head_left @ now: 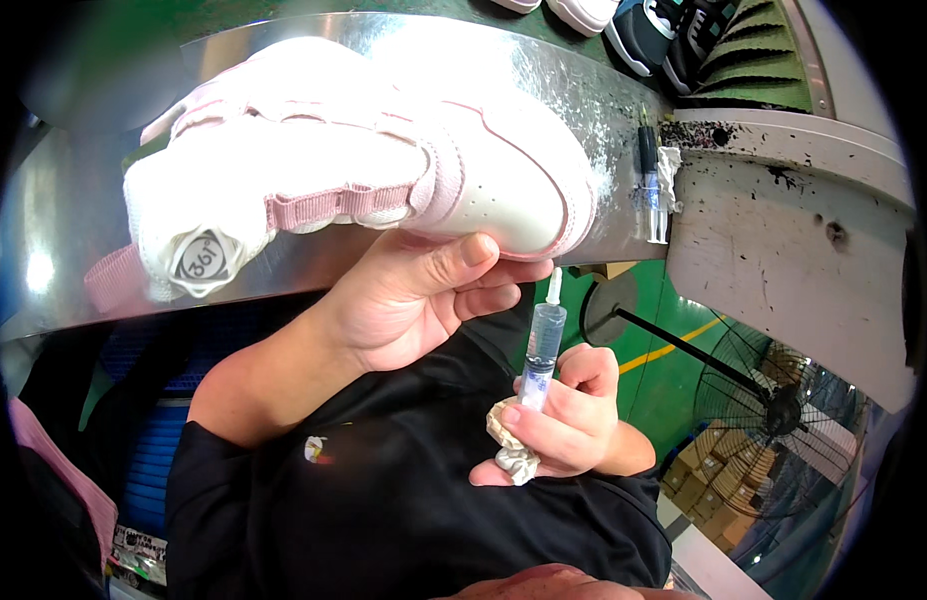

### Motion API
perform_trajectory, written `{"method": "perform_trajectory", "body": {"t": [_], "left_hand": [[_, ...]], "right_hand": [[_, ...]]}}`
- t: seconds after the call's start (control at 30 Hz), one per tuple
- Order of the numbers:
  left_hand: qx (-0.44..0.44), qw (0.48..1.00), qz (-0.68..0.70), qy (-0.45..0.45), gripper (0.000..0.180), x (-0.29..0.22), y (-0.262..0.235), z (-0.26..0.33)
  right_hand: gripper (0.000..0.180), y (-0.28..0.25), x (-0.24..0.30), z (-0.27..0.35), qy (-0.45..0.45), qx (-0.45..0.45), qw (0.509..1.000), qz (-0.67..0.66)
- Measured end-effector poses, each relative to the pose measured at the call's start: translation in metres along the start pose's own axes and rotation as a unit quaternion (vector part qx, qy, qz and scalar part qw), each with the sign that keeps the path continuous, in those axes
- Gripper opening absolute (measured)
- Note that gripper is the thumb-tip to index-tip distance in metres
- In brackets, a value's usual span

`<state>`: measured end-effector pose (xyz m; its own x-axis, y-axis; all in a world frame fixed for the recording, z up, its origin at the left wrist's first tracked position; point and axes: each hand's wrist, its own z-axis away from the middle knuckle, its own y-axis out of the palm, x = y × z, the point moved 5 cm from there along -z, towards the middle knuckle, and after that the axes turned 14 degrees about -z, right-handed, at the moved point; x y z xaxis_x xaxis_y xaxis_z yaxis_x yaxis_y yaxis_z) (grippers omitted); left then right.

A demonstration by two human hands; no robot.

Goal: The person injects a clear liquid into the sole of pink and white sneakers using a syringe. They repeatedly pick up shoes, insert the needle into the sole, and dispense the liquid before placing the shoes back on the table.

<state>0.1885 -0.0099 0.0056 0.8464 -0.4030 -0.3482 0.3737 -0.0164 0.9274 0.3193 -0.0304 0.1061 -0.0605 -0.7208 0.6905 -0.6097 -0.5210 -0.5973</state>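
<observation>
A white sneaker [503, 190] with pink trim and a pink lace-loop strip lies on its side, its toe pointing right. White stuffing [198, 255] with a round printed mark shows at its opening. My left hand [413, 290] grips it near the toe from below, thumb on the upper and fingers underneath. In my right hand [573, 410] is a syringe [545, 340] of clear liquid, its thin tip pointing up at the toe's lower edge. Whether the tip touches the shoe I cannot tell. Crumpled pale wrapping [508, 445] covers the plunger end.
Beneath the shoe is a shiny metal bench [623, 120]. Another syringe [650, 190] with a dark upper part lies beside crumpled tissue [668, 178]. A stained pale panel [773, 230] borders the right. Dark shoes [648, 40] sit beyond; a fan [780, 410] and cardboard boxes [713, 475] stand lower right.
</observation>
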Motion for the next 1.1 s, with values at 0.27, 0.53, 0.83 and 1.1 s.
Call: {"method": "perform_trajectory", "body": {"t": [0.27, 0.53, 0.83, 1.1], "left_hand": [[0.007, 0.999, -0.03, 0.017, 0.043, 0.003, -0.002, -0.004], [0.0, 1.0, 0.003, -0.011, 0.028, 0.002, -0.003, -0.002], [-0.246, 0.965, -0.089, 0.032, 0.074, -0.04, -0.035, 0.145], [-0.26, 0.908, -0.309, 0.107, 0.065, -0.113, -0.059, 0.103]], "right_hand": [[0.043, 0.002, -0.003, 0.002, 0.007, 0.006, 1.0, 0.014], [0.057, -0.021, 0.002, 0.012, -0.005, -0.104, 0.994, 0.044], [0.071, -0.026, -0.11, 0.03, 0.13, -0.171, 0.976, -0.037], [0.063, -0.028, -0.143, 0.009, 0.11, -0.196, 0.974, -0.02]]}}
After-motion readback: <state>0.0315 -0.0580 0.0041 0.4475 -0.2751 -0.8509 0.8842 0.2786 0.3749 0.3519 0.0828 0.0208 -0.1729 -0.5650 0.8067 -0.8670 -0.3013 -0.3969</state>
